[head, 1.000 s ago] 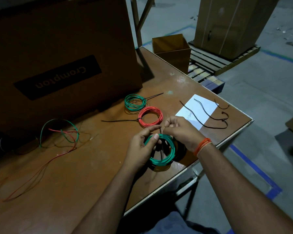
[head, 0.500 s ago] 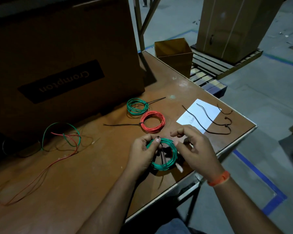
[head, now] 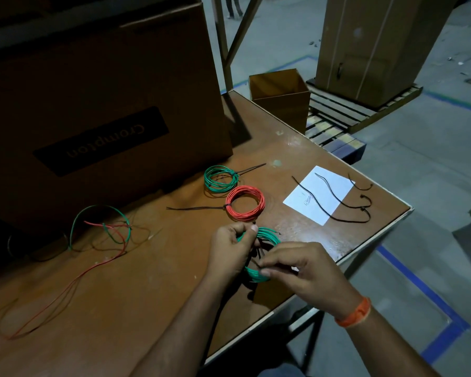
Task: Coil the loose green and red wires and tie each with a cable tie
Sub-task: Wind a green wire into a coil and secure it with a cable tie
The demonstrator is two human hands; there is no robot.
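Green wire, wound into a coil (head: 259, 257), is held just above the near edge of the desk (head: 136, 289), directly nearer the person than the tied red coil (head: 244, 203). The left hand (head: 230, 254) grips the coil's far-left side, thumb curled over the turns. The right hand (head: 301, 270) pinches a thin black cable tie (head: 257, 263) against the coil's near side. Beyond the red coil lies a tied green coil (head: 220, 177); to its right, spare ties (head: 346, 205) cross a white paper (head: 314, 191); well to its left, loose green and red wires (head: 104, 232) sprawl untied.

Risk, as I judge it: if the left grip slackens while the tie is threaded, the turns may spring apart. The tie's tip is too dark to follow, so a missed head is possible.
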